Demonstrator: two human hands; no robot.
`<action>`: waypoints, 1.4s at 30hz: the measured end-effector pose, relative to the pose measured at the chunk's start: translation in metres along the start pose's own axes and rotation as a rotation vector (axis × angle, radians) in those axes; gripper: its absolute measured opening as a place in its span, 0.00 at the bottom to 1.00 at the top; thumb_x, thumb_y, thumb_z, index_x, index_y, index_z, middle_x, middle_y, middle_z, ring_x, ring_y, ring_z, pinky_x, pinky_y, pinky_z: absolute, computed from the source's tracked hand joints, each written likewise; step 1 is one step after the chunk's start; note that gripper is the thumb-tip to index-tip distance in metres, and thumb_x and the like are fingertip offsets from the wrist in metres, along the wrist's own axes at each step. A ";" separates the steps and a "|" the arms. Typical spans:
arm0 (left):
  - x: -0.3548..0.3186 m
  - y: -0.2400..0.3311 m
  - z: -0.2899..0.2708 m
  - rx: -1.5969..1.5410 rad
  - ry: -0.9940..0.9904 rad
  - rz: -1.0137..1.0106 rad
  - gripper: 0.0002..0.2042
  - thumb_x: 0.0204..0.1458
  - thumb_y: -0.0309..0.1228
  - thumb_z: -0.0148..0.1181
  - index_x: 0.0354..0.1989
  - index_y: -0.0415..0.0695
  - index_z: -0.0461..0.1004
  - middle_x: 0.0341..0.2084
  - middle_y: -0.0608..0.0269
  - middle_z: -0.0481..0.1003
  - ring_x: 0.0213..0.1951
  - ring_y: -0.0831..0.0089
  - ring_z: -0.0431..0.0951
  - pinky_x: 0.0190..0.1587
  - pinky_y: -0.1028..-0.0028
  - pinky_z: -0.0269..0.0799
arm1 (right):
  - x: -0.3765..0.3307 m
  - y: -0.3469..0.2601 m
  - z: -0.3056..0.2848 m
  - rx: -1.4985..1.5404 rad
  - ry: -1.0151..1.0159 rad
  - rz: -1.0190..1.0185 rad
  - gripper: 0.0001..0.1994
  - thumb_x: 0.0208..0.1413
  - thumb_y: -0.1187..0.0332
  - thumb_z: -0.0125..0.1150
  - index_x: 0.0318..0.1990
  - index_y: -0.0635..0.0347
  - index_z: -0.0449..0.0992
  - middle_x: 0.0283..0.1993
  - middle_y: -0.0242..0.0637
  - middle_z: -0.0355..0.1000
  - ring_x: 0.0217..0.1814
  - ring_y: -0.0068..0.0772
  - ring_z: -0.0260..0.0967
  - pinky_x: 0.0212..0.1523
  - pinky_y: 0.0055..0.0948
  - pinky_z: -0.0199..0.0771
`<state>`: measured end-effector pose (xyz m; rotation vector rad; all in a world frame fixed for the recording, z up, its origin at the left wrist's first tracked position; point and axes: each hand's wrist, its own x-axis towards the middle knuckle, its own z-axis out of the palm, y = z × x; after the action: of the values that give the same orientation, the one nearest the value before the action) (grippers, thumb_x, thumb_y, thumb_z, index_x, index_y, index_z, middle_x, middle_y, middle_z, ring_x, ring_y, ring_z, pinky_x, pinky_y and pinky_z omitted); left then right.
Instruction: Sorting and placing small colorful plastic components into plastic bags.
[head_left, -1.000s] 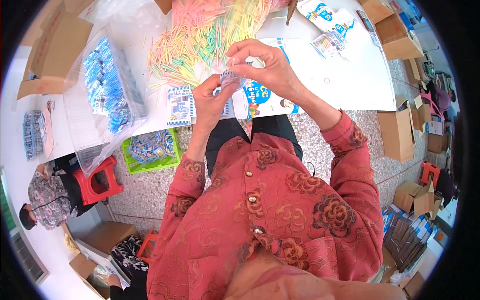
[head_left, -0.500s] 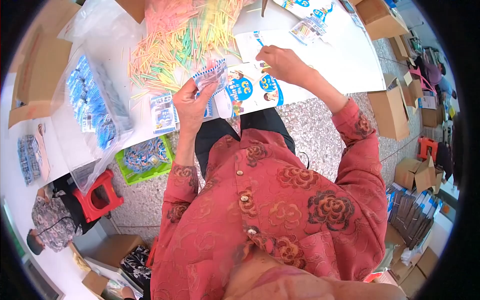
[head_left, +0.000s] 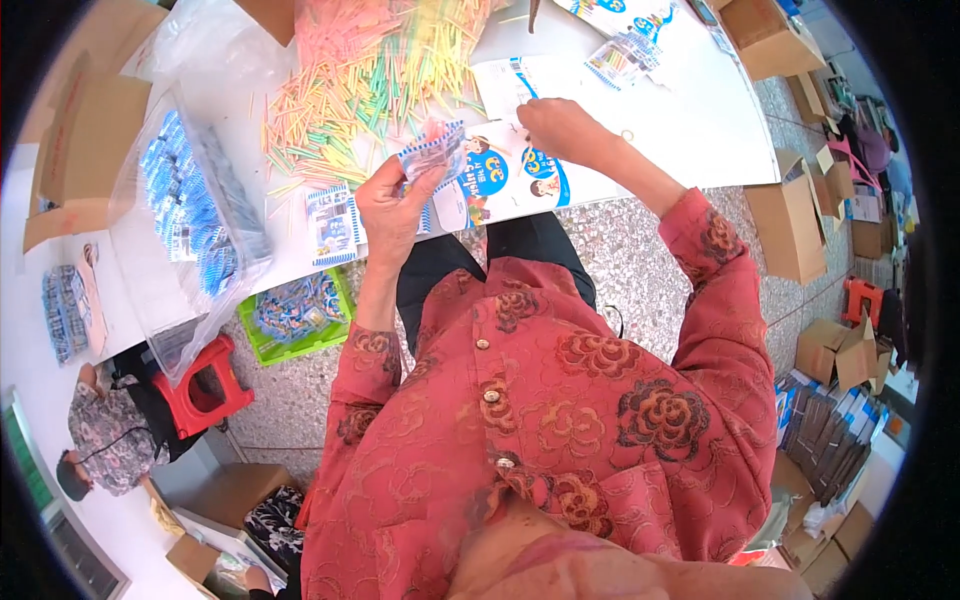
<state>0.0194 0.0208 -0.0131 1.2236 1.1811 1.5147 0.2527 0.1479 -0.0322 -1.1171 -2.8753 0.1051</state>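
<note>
My left hand [head_left: 393, 220] is closed around a small clear plastic packet [head_left: 433, 158] with blue-striped edges and something pinkish inside. My right hand [head_left: 562, 130] is over the table to the right, its fingertips curled together; whatever they hold, if anything, is hidden. Beneath it lie printed white-and-blue cards [head_left: 510, 172], some partly under others. Beside my left wrist, at the table's near edge, rests another blue-edged packet [head_left: 330, 228]. Just beyond both hands spreads a loose heap of thin pink, yellow and green sticks [head_left: 375, 110].
A clear plastic bag of blue packets [head_left: 185, 205] stands at the left. Below the table edge is a green basket [head_left: 262, 350] of packets, near a red stool [head_left: 205, 390]. Another packet [head_left: 622, 60] lies far right. Cardboard boxes [head_left: 785, 215] stand on the floor to the right.
The whole view has shifted slightly to the right. My left hand keeps its hold on the packet, and my right hand stays over the cards with its fingers curled a little tighter.
</note>
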 end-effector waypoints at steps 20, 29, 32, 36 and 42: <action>-0.001 0.001 -0.001 0.015 -0.027 -0.007 0.07 0.46 0.21 0.62 0.35 0.36 0.77 0.27 0.69 0.76 0.31 0.85 0.71 0.35 0.82 0.66 | 0.022 -0.088 -0.093 0.988 0.433 -0.124 0.12 0.49 0.78 0.59 0.43 0.59 0.76 0.40 0.31 0.74 0.45 0.22 0.70 0.48 0.25 0.70; -0.001 0.008 0.003 -0.162 0.005 -0.067 0.09 0.48 0.22 0.62 0.38 0.35 0.76 0.32 0.64 0.78 0.34 0.83 0.74 0.40 0.81 0.69 | 0.021 -0.086 -0.083 0.974 0.518 -0.164 0.10 0.51 0.73 0.60 0.43 0.61 0.76 0.43 0.35 0.73 0.46 0.24 0.68 0.45 0.25 0.69; 0.000 0.012 0.002 -0.133 -0.036 -0.079 0.09 0.49 0.22 0.61 0.38 0.33 0.75 0.34 0.62 0.78 0.35 0.82 0.75 0.42 0.80 0.70 | 0.015 -0.078 -0.073 1.044 0.315 -0.046 0.09 0.53 0.72 0.59 0.41 0.64 0.76 0.39 0.33 0.73 0.42 0.22 0.69 0.42 0.23 0.69; 0.000 0.018 -0.001 -0.140 0.059 -0.066 0.08 0.50 0.23 0.60 0.37 0.34 0.75 0.30 0.65 0.77 0.30 0.85 0.73 0.35 0.82 0.69 | 0.012 -0.077 -0.074 1.046 0.282 -0.017 0.08 0.54 0.71 0.58 0.38 0.67 0.74 0.31 0.31 0.73 0.33 0.19 0.69 0.37 0.21 0.70; 0.005 0.023 -0.004 0.140 0.135 0.079 0.05 0.52 0.24 0.58 0.35 0.35 0.75 0.23 0.71 0.73 0.22 0.88 0.65 0.23 0.85 0.59 | 0.010 -0.076 -0.072 1.028 0.351 -0.014 0.08 0.55 0.71 0.57 0.39 0.67 0.73 0.30 0.32 0.72 0.33 0.18 0.68 0.35 0.21 0.69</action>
<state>0.0133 0.0207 0.0098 1.2896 1.3606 1.6168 0.1998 0.1019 0.0463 -0.7639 -2.0106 1.0949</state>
